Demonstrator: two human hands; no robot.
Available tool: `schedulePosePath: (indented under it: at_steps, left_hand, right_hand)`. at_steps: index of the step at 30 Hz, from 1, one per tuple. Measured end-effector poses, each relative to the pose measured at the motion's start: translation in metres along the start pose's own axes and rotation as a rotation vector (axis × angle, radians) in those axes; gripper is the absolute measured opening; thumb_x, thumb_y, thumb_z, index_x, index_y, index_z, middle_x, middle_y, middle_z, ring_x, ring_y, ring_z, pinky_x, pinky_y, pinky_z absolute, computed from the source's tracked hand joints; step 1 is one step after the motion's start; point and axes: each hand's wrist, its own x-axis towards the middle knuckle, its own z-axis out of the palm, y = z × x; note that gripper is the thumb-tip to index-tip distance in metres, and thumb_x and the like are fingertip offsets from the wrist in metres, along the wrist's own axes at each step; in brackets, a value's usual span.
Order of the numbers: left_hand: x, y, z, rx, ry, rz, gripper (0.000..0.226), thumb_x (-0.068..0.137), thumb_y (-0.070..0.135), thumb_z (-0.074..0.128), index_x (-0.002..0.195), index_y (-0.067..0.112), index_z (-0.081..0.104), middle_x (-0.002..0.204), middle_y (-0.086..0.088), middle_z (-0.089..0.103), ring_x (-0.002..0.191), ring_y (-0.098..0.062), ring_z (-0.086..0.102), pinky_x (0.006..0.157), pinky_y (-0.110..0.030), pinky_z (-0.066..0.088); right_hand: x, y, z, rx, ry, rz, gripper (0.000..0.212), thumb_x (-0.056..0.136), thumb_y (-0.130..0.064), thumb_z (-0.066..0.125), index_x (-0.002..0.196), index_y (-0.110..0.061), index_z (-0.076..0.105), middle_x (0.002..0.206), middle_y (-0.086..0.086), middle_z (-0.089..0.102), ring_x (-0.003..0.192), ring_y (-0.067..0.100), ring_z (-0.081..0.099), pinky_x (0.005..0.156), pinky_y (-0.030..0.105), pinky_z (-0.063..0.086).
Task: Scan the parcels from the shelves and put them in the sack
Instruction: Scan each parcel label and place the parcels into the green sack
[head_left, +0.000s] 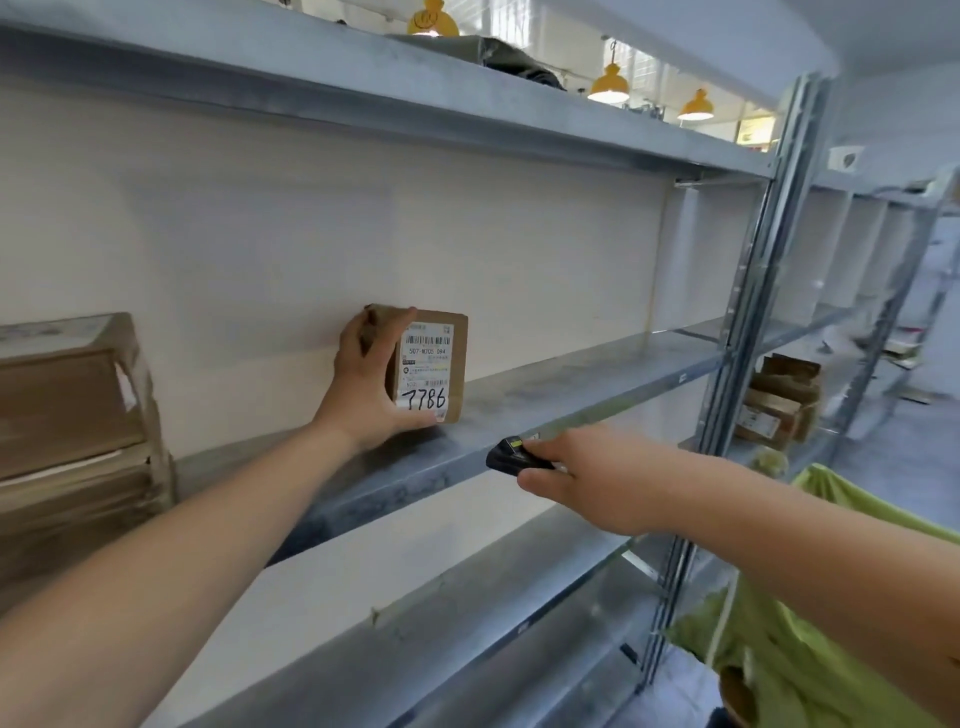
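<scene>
parcel (431, 366) is what you're scanning: near you the green sack (810, 649) waits low right; your right hand (597, 475) grips the scanner (511, 454), aimed up at the label; your left hand (363, 384) holds the box upright on the shelf (571, 384), label toward you.

1. Box (434, 364): brown card, white label with black barcode and black "7786".
2. Scanner (511, 454): black, yellow patch.
3. Sack (789, 660): lime green.
4. Shelf (545, 400): grey metal.
5. Lamps (609, 85): yellow.
</scene>
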Motion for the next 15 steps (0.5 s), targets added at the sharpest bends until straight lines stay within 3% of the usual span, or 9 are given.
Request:
schedulePosePath:
  at_steps: [6,9,12,15]
  left_hand:
    - [-0.011,0.035,0.017,-0.186,-0.036,0.048,0.131,0.049,0.054,0.099,0.148,0.072,0.016,0.159,0.021,0.009,0.15,-0.017,0.026,0.121,-0.036,0.029]
    - [-0.015,0.061,0.038,-0.285,-0.084,0.056,0.135,0.044,0.065,0.095,0.151,0.069,0.014,0.16,0.017,0.014,0.147,-0.013,0.031,0.12,-0.034,0.032]
    - [-0.021,0.086,0.066,-0.384,-0.136,0.046,0.135,0.044,0.061,0.096,0.151,0.07,0.015,0.159,0.015,0.017,0.145,-0.017,0.038,0.119,-0.048,0.042]
    - [-0.027,0.113,0.104,-0.47,-0.19,0.048,0.136,0.043,0.055,0.099,0.152,0.068,0.019,0.156,0.015,0.021,0.141,-0.017,0.044,0.114,-0.052,0.048]
  right_hand:
    - [-0.023,0.006,0.009,0.088,0.038,0.087,0.041,0.105,-0.056,0.042,0.132,-0.03,0.059,0.084,-0.004,0.063,0.066,0.012,0.056,0.054,0.027,0.037]
    - [-0.038,0.026,0.021,0.211,0.1,0.173,0.036,0.106,-0.052,0.045,0.131,-0.03,0.06,0.083,-0.002,0.066,0.064,0.013,0.058,0.054,0.028,0.042]
    - [-0.059,0.061,0.04,0.294,0.153,0.26,0.039,0.102,-0.055,0.05,0.131,-0.031,0.06,0.088,-0.002,0.07,0.072,0.014,0.065,0.063,0.032,0.053]
    - [-0.085,0.106,0.066,0.376,0.205,0.373,0.053,0.094,-0.065,0.059,0.137,-0.034,0.058,0.094,-0.006,0.072,0.074,0.008,0.067,0.069,0.029,0.059]
